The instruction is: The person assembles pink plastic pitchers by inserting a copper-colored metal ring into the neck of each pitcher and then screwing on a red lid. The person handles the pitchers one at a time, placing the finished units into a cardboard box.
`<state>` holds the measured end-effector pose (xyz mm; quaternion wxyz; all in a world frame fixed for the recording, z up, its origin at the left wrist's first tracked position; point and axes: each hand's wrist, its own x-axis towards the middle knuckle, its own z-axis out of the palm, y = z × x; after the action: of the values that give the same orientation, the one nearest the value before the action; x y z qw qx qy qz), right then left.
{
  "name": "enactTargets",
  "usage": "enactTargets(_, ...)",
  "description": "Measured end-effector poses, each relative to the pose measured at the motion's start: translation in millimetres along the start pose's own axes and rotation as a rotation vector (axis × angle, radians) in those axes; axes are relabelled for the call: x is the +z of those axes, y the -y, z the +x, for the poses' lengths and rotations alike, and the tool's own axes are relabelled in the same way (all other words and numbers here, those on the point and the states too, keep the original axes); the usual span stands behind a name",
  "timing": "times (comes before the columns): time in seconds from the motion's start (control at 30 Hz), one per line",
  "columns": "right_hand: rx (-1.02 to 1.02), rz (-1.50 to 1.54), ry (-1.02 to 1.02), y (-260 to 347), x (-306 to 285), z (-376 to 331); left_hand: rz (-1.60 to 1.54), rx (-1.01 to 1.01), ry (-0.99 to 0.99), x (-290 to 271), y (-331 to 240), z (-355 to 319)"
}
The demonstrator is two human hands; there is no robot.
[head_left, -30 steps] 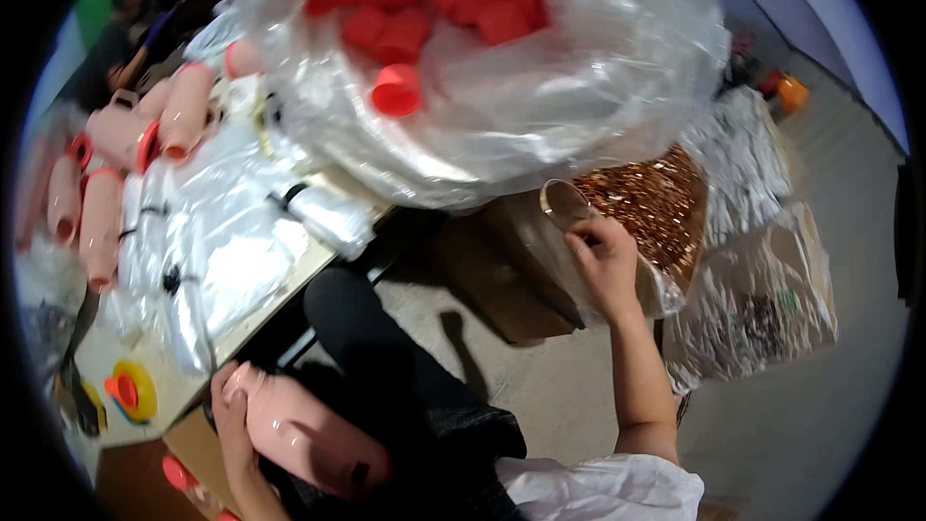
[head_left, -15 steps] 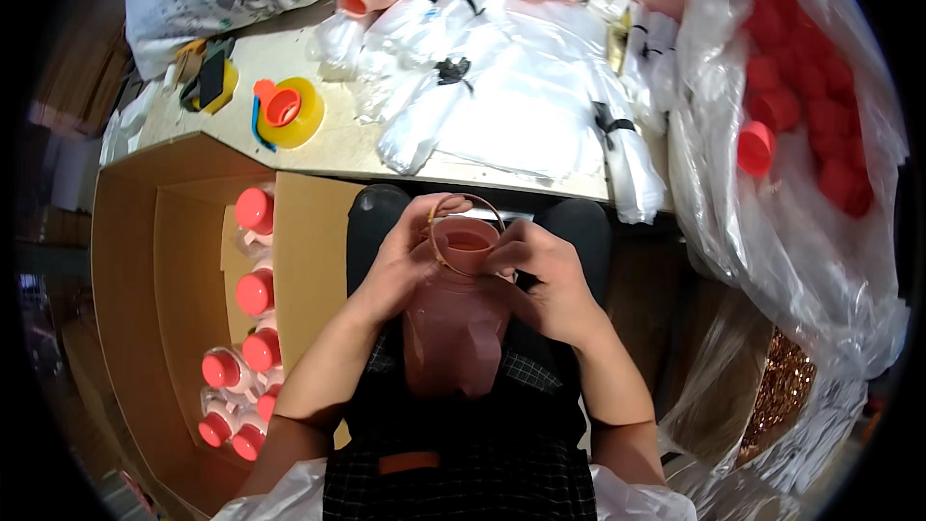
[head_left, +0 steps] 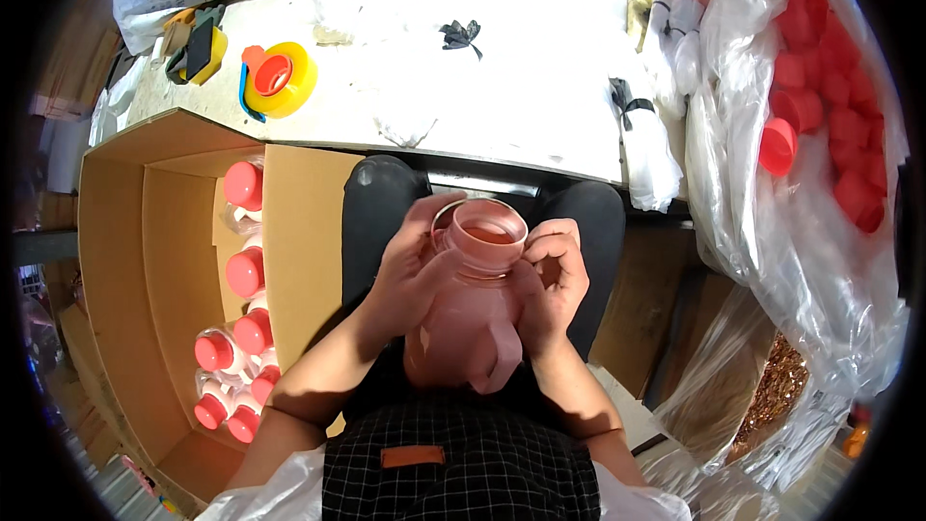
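A pink plastic jug (head_left: 463, 328) stands upright over my lap, its open mouth facing up and its side handle toward me. A thin ring (head_left: 436, 218) loops around its neck, showing mainly on the left. My left hand (head_left: 405, 280) is wrapped round the jug's left side, fingers at the neck and ring. On the other side, my right hand (head_left: 554, 280) is closed with curled fingers, its thumb against the jug's neck and shoulder. Whether the right fingertips also grip the ring is hidden.
An open cardboard box (head_left: 309, 232) at left holds several red-capped bottles (head_left: 245, 272). Ahead is the worktable (head_left: 338, 125) with a yellow tape roll (head_left: 301, 77) and plastic-wrapped bundles (head_left: 641, 150). At right hangs a clear bag (head_left: 733, 203) of red caps (head_left: 854, 154).
The ring has dropped from above the jug's mouth to around its neck. My right hand has shifted slightly right and its fingers have curled. The view has moved slightly.
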<state>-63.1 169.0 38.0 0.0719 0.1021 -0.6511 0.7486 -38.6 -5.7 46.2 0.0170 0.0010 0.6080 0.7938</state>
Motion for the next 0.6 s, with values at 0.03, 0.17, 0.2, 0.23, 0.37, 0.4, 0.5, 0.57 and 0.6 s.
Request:
enactTargets(0.03, -0.037, -0.038, 0.033, 0, -1, -2, 0.034, 0.041, -0.03, 1, 1, -2)
enactTargets(0.17, -0.076, -0.101, 0.085, 2, -2, -3, -0.057, -0.041, -0.04, 5, -8, -5)
enactTargets(0.2, -0.031, -0.073, 0.073, 0, -3, -3, -0.034, -0.059, -0.043, 4, -9, -4)
enactTargets(0.23, 0.019, -0.043, 0.062, -3, -3, -3, -0.01, -0.079, -0.051, 5, -11, -5)
enactTargets(0.37, 0.086, 0.082, 0.005, -3, 2, -3, 0.034, -0.081, -0.072, 7, -11, -11)
enactTargets(0.4, 0.061, 0.066, 0.022, 0, 1, -4, 0.067, -0.056, -0.064, 6, -8, -16)
enactTargets(0.5, -0.01, 0.007, 0.066, 6, -2, -9, 0.169, 0.016, -0.04, 5, -6, -22)
enactTargets(0.57, -0.067, -0.04, 0.084, 7, -3, -10, 0.215, 0.068, -0.019, 5, -8, -23)
enactTargets(0.6, -0.08, -0.044, 0.081, 5, -4, -10, 0.225, 0.094, -0.006, 4, -9, -23)
